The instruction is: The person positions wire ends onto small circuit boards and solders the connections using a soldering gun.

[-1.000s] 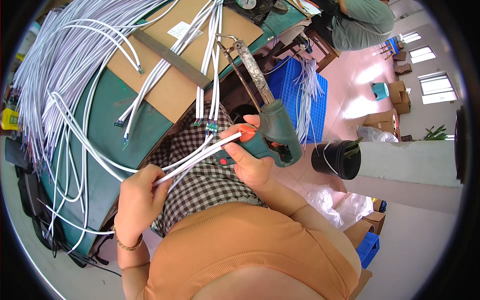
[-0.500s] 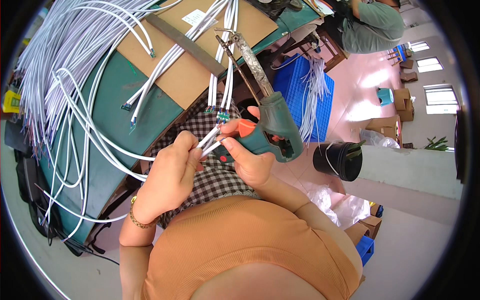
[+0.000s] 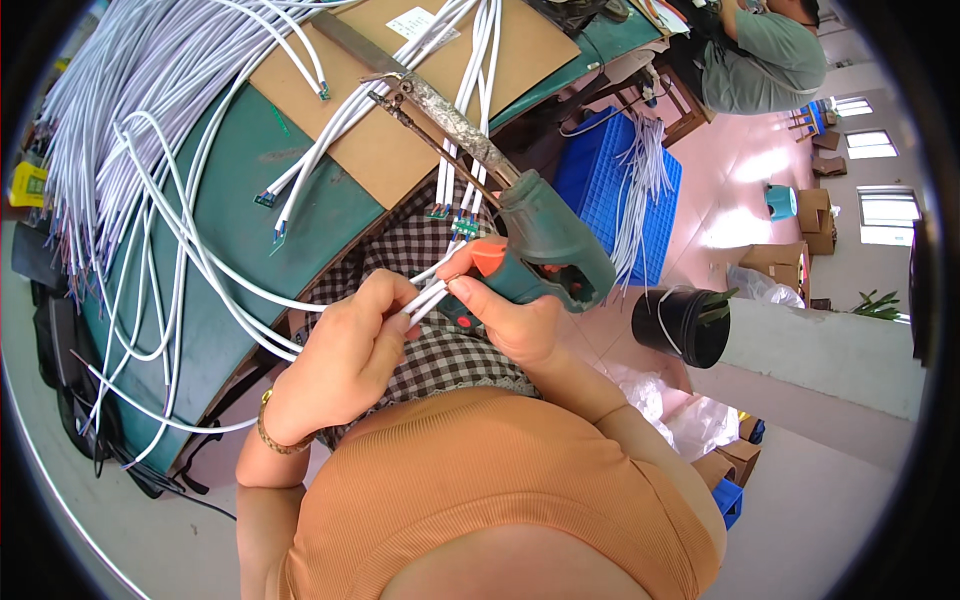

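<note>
My left hand (image 3: pixel 345 345) is closed round several white cables (image 3: pixel 428 298), just behind their ends. My right hand (image 3: pixel 515 322) pinches the tips of these cables between thumb and forefinger. It also has a green soldering gun (image 3: pixel 550 225) with an orange trigger in its grip, other fingers hidden behind the handle. The gun's long worn metal nose (image 3: pixel 455 125) points up and left over the bench edge. Just beyond the pinched ends, small green circuit boards (image 3: pixel 464 227) hang on other white cables (image 3: pixel 482 90) over my checkered lap.
A large bundle of white cables (image 3: pixel 130 100) covers the green bench (image 3: pixel 235 190) at the left. A metal bar (image 3: pixel 360 42) lies across cables on a cardboard sheet (image 3: pixel 365 165). At the right stand a blue crate (image 3: pixel 650 245) and a black bucket (image 3: pixel 680 325). Another person (image 3: pixel 765 60) sits far right.
The soldering gun has tilted, its nose swinging left toward the metal bar. My right thumb and forefinger have closed on the cable tips. The whole view has shifted slightly.
</note>
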Tool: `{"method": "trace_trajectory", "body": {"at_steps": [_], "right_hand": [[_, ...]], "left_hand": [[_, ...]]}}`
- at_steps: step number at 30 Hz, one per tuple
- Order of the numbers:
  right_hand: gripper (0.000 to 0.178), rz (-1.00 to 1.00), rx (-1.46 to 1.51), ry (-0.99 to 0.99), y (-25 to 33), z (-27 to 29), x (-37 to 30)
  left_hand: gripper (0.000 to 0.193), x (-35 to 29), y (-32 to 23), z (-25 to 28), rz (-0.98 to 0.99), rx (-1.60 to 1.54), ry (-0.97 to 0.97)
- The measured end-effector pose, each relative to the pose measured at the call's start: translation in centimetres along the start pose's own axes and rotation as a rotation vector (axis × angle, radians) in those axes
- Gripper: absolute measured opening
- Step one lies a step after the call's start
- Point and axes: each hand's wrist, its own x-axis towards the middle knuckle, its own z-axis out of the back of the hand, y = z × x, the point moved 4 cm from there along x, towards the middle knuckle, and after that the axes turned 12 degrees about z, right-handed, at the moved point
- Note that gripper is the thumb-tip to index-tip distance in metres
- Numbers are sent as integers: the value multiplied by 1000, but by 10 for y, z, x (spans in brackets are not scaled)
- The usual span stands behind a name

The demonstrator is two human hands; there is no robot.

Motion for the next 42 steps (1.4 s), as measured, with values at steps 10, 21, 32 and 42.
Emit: {"method": "trace_trajectory", "body": {"at_steps": [10,21,32,42], "right_hand": [[9,86,-3,-44,-6,-7,-3],[26,252,87,-65,-11,-19,-7],[46,193,221,-51,-19,-19,-11],[28,281,12,-29,-12,-22,-9]], "left_hand": [[7,13,-3,-14,-14,128,-160],[8,5,-5,-9,-175,17,-295],[10,2,-1,-9,-186,90,-297],[10,-7,9,-15,-375,25,-438]]}}
